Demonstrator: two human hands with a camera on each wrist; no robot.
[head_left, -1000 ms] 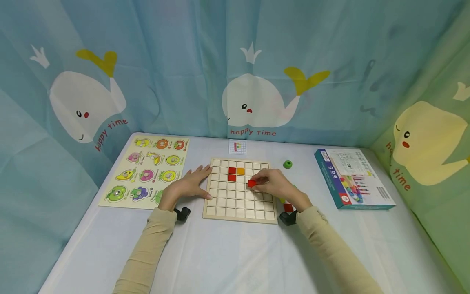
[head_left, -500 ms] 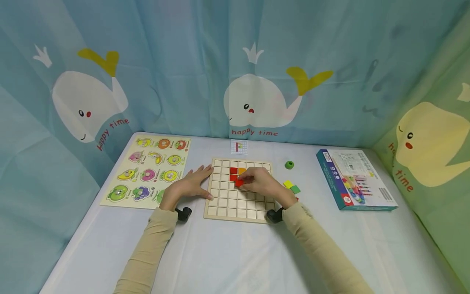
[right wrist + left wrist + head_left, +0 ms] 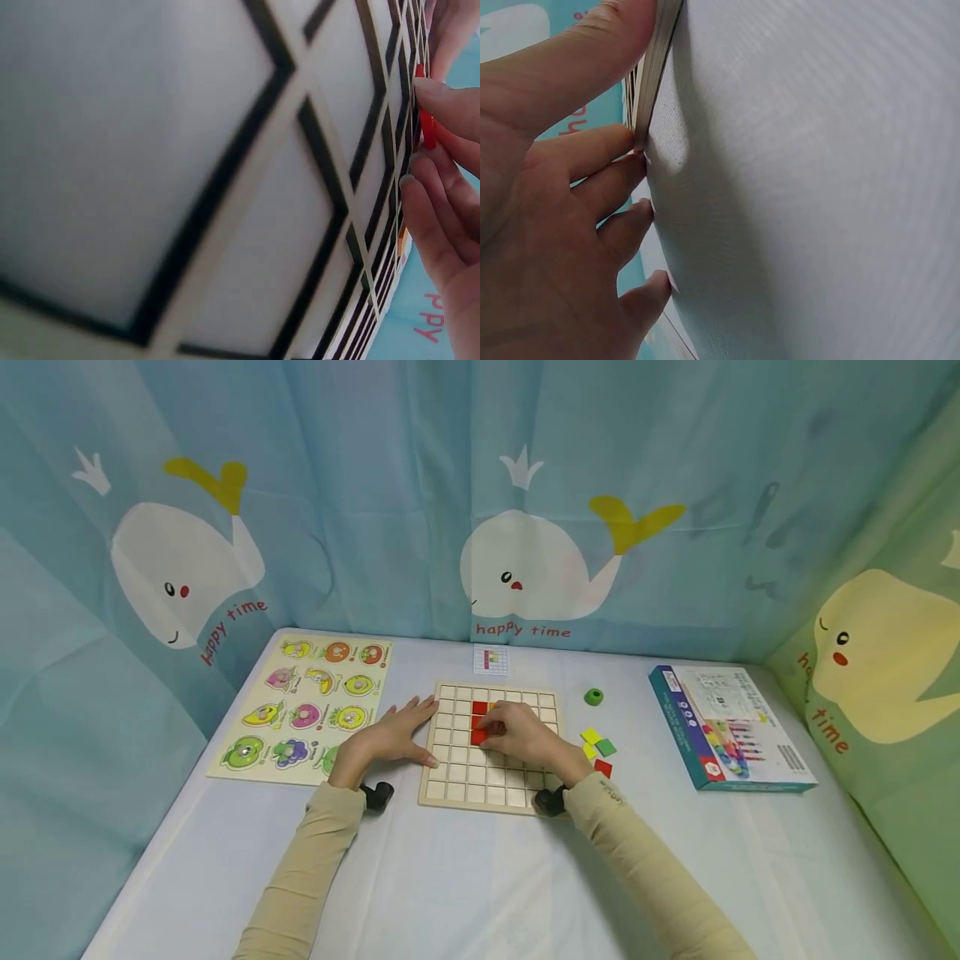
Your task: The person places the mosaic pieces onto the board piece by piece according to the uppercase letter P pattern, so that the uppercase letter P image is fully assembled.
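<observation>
A pale wooden grid board (image 3: 476, 775) lies mid-table in the head view. My right hand (image 3: 517, 732) is over its upper middle and pinches a small red square tile (image 3: 426, 124) between thumb and fingers, low over the grid. Directly above that, a column of red tiles (image 3: 478, 707) sits in the squares. An orange tile (image 3: 492, 705) beside them is mostly hidden behind my hand. Fingers spread, my left hand (image 3: 388, 737) rests along the board's left edge; in the left wrist view its thumb and fingertips touch the board's side (image 3: 657, 67).
Loose yellow, green (image 3: 606, 747) and red tiles (image 3: 602, 768) lie right of the board. Behind it are a small pattern card (image 3: 491, 660) and a green bead (image 3: 593, 697). A fruit puzzle board (image 3: 300, 743) lies left, a flat box (image 3: 735, 727) right. Whale-print curtains surround the table.
My right hand has carried the red tile leftward across the board, to just under the red tiles in the grid. The loose tiles at right have come into view. My left hand stays put.
</observation>
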